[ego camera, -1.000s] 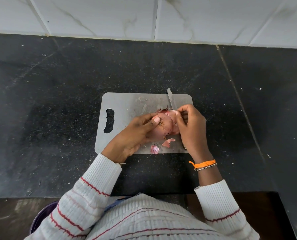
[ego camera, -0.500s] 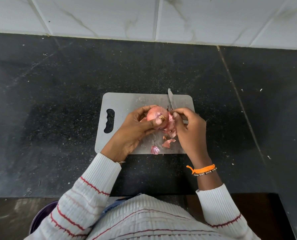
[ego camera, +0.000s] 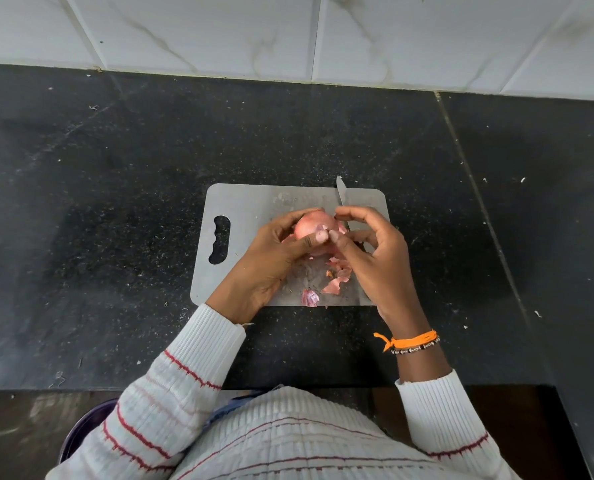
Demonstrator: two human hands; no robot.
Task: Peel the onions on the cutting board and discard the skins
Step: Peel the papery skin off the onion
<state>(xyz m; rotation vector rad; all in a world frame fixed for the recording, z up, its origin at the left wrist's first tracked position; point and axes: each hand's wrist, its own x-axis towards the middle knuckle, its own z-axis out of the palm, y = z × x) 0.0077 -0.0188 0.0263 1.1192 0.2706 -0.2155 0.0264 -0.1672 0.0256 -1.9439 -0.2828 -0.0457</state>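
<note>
A pinkish onion is held just above the grey cutting board; my left hand grips it from the left with the thumb across its front. My right hand meets it from the right, its thumb and fingertips pinching a flap of skin at the onion's right side. Loose skin pieces lie on the board under my hands, and a purple-tinged one sits near the front edge. Much of the onion is hidden by my fingers.
A knife lies on the board's right part, its blade tip pointing at the wall and its handle hidden behind my right hand. The board sits on a black speckled counter. A purple container's rim shows below the counter edge, lower left.
The onion has been lifted and turned in my left hand, showing a smoother peeled side. More skin bits lie on the board, and my right hand has shifted back to the onion's side.
</note>
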